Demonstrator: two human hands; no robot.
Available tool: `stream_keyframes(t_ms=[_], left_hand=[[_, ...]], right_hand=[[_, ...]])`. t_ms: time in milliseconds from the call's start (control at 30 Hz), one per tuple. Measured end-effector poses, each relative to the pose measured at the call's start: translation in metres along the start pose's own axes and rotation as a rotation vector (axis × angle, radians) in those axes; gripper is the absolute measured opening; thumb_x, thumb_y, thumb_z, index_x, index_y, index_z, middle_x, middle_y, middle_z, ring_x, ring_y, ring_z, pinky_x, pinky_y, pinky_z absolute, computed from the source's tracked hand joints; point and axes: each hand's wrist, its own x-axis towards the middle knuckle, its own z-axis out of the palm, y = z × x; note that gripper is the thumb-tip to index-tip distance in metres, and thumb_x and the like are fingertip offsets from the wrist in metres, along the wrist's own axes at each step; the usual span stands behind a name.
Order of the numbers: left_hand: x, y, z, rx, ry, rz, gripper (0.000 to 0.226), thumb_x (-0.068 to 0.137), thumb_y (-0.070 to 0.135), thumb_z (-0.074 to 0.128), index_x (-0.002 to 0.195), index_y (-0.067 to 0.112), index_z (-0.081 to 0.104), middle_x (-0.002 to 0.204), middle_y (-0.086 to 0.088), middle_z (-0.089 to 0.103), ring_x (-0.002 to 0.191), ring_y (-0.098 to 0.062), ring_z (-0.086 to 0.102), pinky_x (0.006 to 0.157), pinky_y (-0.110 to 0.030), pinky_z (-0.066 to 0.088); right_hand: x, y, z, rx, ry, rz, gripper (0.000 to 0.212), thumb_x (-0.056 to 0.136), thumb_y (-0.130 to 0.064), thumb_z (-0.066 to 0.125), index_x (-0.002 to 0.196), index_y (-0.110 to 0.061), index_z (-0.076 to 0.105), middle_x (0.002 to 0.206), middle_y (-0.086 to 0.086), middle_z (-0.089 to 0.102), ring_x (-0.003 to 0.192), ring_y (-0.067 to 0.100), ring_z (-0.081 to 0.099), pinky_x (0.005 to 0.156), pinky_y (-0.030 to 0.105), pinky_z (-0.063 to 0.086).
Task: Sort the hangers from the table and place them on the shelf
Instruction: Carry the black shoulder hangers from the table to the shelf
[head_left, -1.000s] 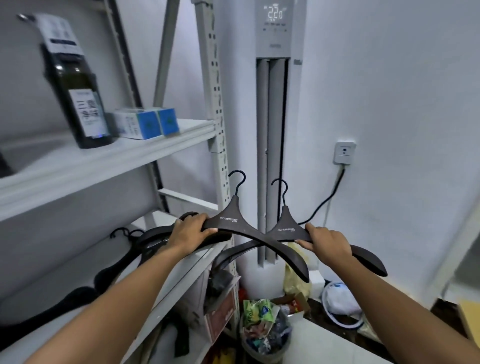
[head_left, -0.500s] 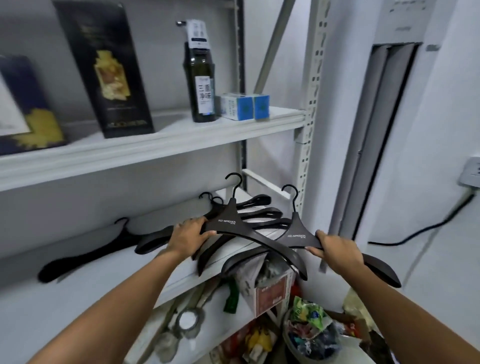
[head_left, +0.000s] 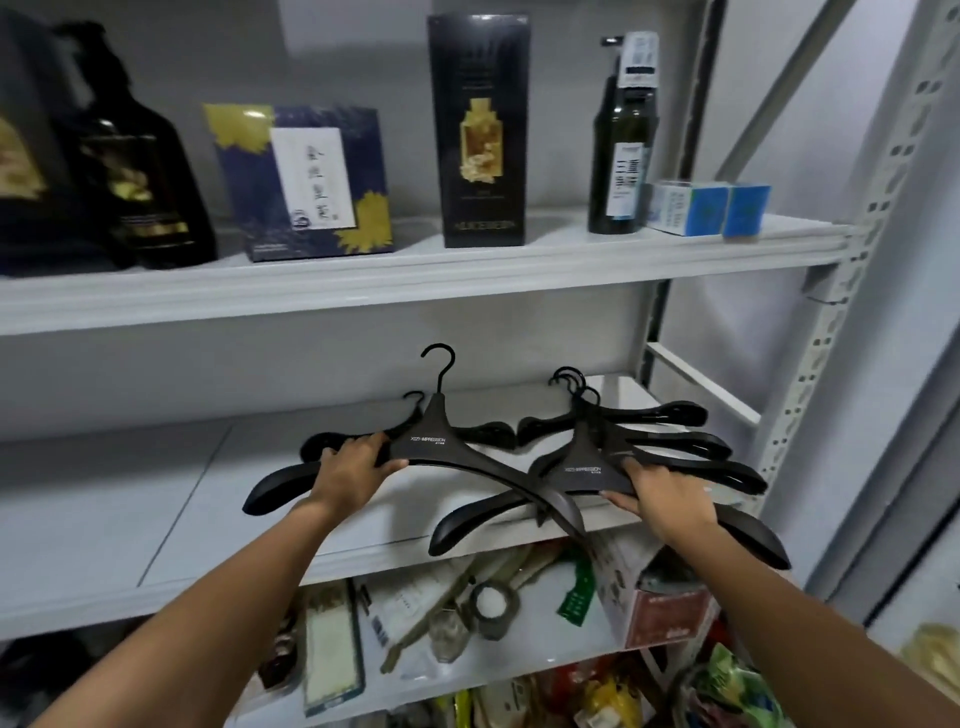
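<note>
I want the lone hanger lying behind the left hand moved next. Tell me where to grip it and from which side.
Grip the lone hanger by its right arm, coming from the front and above. It lies flat on the shelf, and the left hand and the held hanger cover its neck and left arm, so only that arm is free.
</note>
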Motion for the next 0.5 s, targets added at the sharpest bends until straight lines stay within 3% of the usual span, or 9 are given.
stream_keyframes(t_ms=[200,300,500], left_hand=[[0.006,-0.063,-0.017,0.022,0.043,-0.024,0.047,0.09,0.053,0.048,0.126,0.021,0.05,0.125,-0.001,0.06,0.118,-0.024,0.052,0.096,-0.041,0.033],[0.013,-0.099,-0.021,0.058,0.005,-0.05,0.049,0.091,0.052,0.046,0.131,0.023,0.046,0.126,-0.002,0.059,0.118,-0.024,0.051,0.098,-0.041,0.031],[0.043,-0.159,-0.019,0.118,-0.064,-0.087,0.044,0.091,0.053,0.045,0.121,0.022,0.049,0.117,-0.003,0.061,0.113,-0.024,0.052,0.096,-0.04,0.033]], right_hand=[[0.06,-0.088,0.003,0.085,-0.067,-0.055,0.057,0.09,-0.063,0.041,0.125,-0.018,0.046,0.107,0.008,0.065,0.098,0.029,0.064,0.072,0.036,0.047],[0.088,-0.134,0.011,0.138,-0.092,-0.083,0.057,0.09,-0.061,0.043,0.124,-0.015,0.049,0.11,0.011,0.064,0.102,0.03,0.062,0.079,0.037,0.048],[0.141,-0.208,0.027,0.23,-0.228,-0.065,0.053,0.091,-0.055,0.048,0.126,-0.015,0.05,0.118,0.013,0.061,0.112,0.032,0.058,0.086,0.037,0.046]])
